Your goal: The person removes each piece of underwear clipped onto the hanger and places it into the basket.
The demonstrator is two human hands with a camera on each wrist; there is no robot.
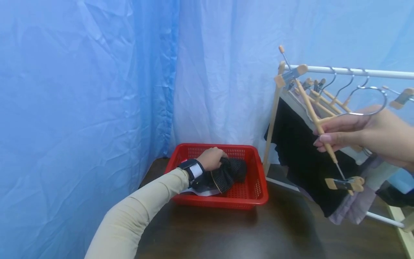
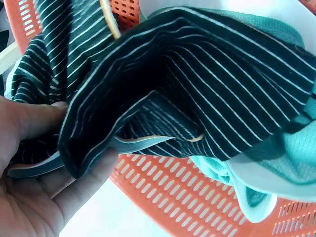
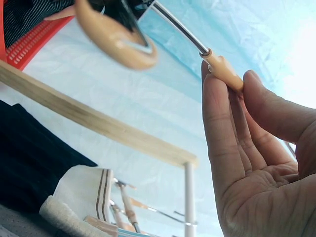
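Note:
In the head view, my left hand (image 1: 211,159) reaches into a red plastic basket (image 1: 220,202) and holds a dark, white-striped garment (image 1: 232,173). The left wrist view shows thumb and fingers pinching the edge of this striped cloth (image 2: 232,84), which gapes into a fold; its full shape is hidden. At the right, my right hand (image 1: 372,133) is raised, gripping a light wooden clip hanger (image 1: 307,100) by its bar, with the metal hook over the hand. Its clips carry no clothing. Close up, the fingertips and thumb pinch the wooden bar (image 3: 225,75).
A teal and white cloth (image 2: 296,148) lies in the basket beneath the striped one. On the right stands a rack with a white rail (image 1: 394,74) and wooden posts. Several hangers hang there with clothes, including a black garment (image 1: 299,151). Blue curtains (image 1: 81,108) surround the brown table (image 1: 207,230).

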